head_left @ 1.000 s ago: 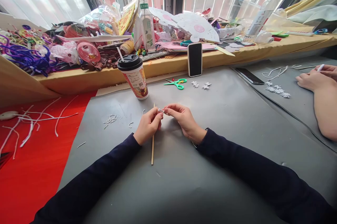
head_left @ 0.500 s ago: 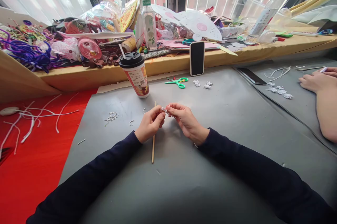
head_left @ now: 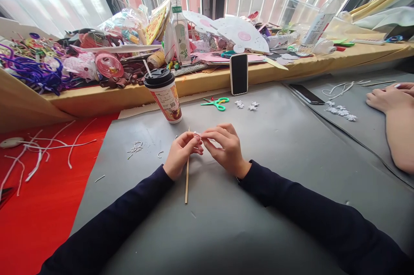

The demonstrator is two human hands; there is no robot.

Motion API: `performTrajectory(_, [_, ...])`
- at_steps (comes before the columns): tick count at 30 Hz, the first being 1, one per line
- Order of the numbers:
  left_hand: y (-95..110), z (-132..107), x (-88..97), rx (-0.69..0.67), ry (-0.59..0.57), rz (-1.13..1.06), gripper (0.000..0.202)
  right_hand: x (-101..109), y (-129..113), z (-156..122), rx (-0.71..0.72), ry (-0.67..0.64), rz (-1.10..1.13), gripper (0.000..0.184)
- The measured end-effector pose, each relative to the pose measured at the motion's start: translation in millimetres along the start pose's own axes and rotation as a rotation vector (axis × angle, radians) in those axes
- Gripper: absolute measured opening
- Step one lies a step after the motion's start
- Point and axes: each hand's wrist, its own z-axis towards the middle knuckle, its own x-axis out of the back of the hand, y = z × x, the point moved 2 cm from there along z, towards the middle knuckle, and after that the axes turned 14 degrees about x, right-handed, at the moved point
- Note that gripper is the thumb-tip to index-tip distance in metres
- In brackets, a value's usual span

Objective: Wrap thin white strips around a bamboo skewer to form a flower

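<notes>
My left hand and my right hand meet fingertip to fingertip over the grey mat. Both pinch a small white piece between thumb and fingers; what it is I cannot make out. A thin wooden stick lies on the mat under my left hand, pointing away from me. Both arms are in dark blue sleeves.
A lidded paper cup with a straw stands beyond my hands. Green scissors, small white flowers and an upright phone are farther back. White scraps lie left. Another person's hand rests at right. Craft clutter fills the ledge.
My right hand's fingers have spread and shifted over the small white piece, and both hands sit slightly lower on the mat. The stick has not moved.
</notes>
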Motion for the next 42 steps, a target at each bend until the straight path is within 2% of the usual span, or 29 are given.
performTrajectory(3, [1, 0, 1.6, 0.037, 0.028, -0.114, 0.020, -2, 2, -4, 0.120, -0.072, -0.075, 0.016])
performTrajectory(8, [3, 0, 2.7, 0.052, 0.047, -0.188, 0.017, -5, 1, -5, 0.204, -0.112, -0.135, 0.019])
performTrajectory(13, [1, 2, 5.8, 0.081, 0.071, -0.219, 0.017, -7, -3, -4, 0.249, -0.124, -0.033, 0.024])
performTrajectory(16, [0, 3, 7.4, 0.104, 0.034, -0.246, 0.018, -8, -2, -5, 0.201, -0.127, 0.053, 0.028])
performTrajectory(20, [0, 3, 6.2, 0.113, -0.013, -0.256, 0.024, -6, -3, -2, 0.093, -0.068, 0.155, 0.028])
performTrajectory(31, [-1, 5, 9.8, 0.065, 0.082, -0.177, 0.028, -5, -3, 3, -0.292, -0.012, 0.492, 0.017])
performTrajectory(38, [-2, 7, 12.6, 0.042, 0.116, -0.187, 0.027, -9, 0, 2, -0.319, -0.075, 0.528, 0.022])
performTrajectory(42, [-2, 9, 16.3, 0.004, 0.159, -0.197, 0.028, -12, 0, -2, -0.272, -0.212, 0.448, 0.031])
